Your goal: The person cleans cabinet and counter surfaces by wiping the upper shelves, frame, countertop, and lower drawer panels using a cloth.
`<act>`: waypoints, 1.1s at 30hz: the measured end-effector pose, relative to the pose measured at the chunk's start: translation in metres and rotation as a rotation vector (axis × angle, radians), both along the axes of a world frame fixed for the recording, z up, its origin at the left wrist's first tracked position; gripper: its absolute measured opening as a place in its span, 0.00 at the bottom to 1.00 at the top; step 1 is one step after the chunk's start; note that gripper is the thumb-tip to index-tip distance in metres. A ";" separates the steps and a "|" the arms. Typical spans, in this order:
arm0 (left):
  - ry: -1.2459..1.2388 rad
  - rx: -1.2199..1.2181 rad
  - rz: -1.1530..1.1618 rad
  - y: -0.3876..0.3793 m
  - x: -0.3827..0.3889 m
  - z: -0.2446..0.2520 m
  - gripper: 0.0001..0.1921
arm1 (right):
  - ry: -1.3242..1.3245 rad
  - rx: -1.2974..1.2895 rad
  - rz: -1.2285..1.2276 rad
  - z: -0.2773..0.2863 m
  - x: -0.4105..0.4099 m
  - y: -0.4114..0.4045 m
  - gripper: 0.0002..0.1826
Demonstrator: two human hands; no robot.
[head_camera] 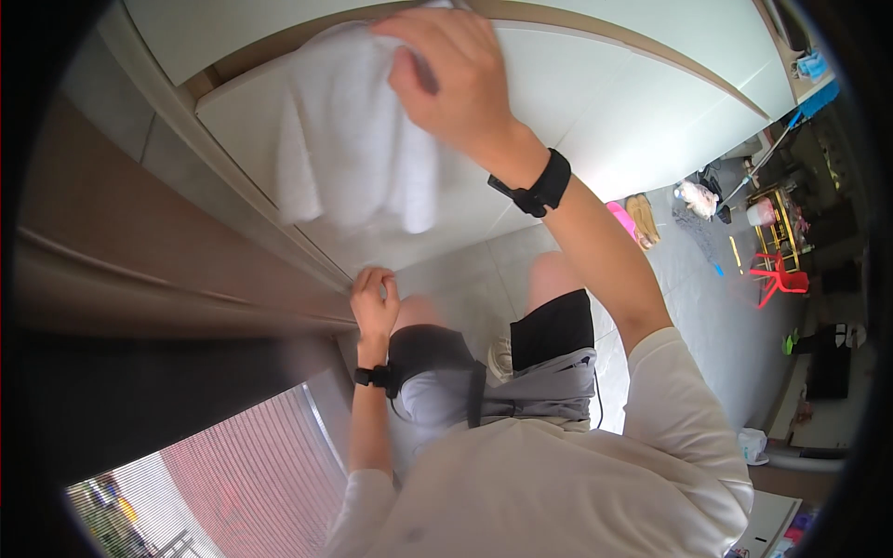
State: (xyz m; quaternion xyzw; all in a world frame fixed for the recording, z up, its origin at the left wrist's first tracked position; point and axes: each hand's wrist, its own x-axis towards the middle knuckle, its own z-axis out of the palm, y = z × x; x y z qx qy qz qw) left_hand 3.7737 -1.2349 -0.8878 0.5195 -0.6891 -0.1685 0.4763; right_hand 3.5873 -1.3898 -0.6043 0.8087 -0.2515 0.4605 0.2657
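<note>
My right hand (pixel 453 77) is raised at the top centre, gripping a white cloth (pixel 349 132) that hangs down to its left, blurred by motion. Behind the cloth is the front of a white cabinet (pixel 516 70), with a brown recessed strip running above. Low near my knee, my left hand (pixel 375 296) has curled fingers and nothing visible in it. It is close to the cabinet's lower left corner; whether it touches anything cannot be told. Each wrist wears a black strap.
A brown panel (pixel 174 265) runs along the left, above a window with a striped screen (pixel 265 474). On the grey tiled floor at right are tan shoes (pixel 643 220), a pink slipper (pixel 621 217), a mop (pixel 698 240) and a red stool (pixel 788 280).
</note>
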 end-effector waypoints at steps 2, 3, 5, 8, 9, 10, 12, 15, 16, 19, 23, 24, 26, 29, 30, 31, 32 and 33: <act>0.042 0.249 0.045 0.015 0.011 -0.085 0.07 | -0.001 -0.217 -0.067 -0.005 -0.003 -0.023 0.28; 0.182 0.533 0.024 0.022 0.034 -0.130 0.09 | -0.022 -0.217 -0.022 0.000 0.026 -0.016 0.28; 0.357 0.806 -0.066 0.025 0.029 -0.162 0.12 | -0.249 -0.158 0.026 0.015 0.048 0.016 0.15; 0.274 0.842 -0.139 0.013 0.019 -0.165 0.19 | -0.290 -0.198 0.017 0.016 0.041 0.016 0.17; 0.308 0.930 -0.173 0.016 0.032 -0.180 0.20 | -0.295 -0.198 0.035 0.015 0.047 0.022 0.17; 0.343 1.003 -0.218 0.005 0.037 -0.183 0.20 | -0.291 -0.183 0.012 0.016 0.047 0.019 0.17; 0.131 0.960 -0.221 0.002 0.041 -0.186 0.21 | -0.284 -0.183 0.000 0.017 0.052 0.014 0.17; -0.075 1.000 -0.198 -0.005 0.022 -0.151 0.20 | -0.298 -0.169 -0.029 0.011 0.044 0.016 0.17; -0.181 0.991 -0.203 -0.008 0.015 -0.130 0.20 | -0.293 -0.173 -0.025 0.013 0.042 0.018 0.17; -0.320 0.945 -0.144 -0.008 0.006 -0.115 0.21 | -0.311 -0.187 0.007 0.016 0.044 0.013 0.18; -0.475 1.029 0.020 0.000 0.024 -0.137 0.25 | -0.334 -0.165 0.024 0.017 0.054 0.015 0.19; -0.483 1.028 0.023 -0.002 0.024 -0.133 0.25 | -0.342 -0.166 0.022 0.016 0.052 0.016 0.19; -0.582 1.022 -0.032 -0.008 0.024 -0.124 0.26 | -0.325 -0.115 0.016 0.014 0.050 0.018 0.19; -0.578 1.031 -0.100 -0.017 0.002 -0.094 0.28 | -0.333 -0.123 -0.008 0.012 0.037 0.015 0.19; -0.582 1.032 -0.083 -0.013 0.008 -0.100 0.28 | -0.346 -0.124 0.004 0.013 0.041 0.017 0.19; -0.512 1.016 -0.041 -0.006 0.020 -0.117 0.28 | -0.357 -0.119 0.022 0.015 0.050 0.019 0.19; -0.442 0.995 -0.012 -0.004 0.027 -0.127 0.29 | -0.361 -0.116 0.030 0.015 0.055 0.019 0.19; -0.444 0.993 -0.013 -0.005 0.026 -0.126 0.29 | -0.362 -0.119 0.028 0.014 0.054 0.018 0.19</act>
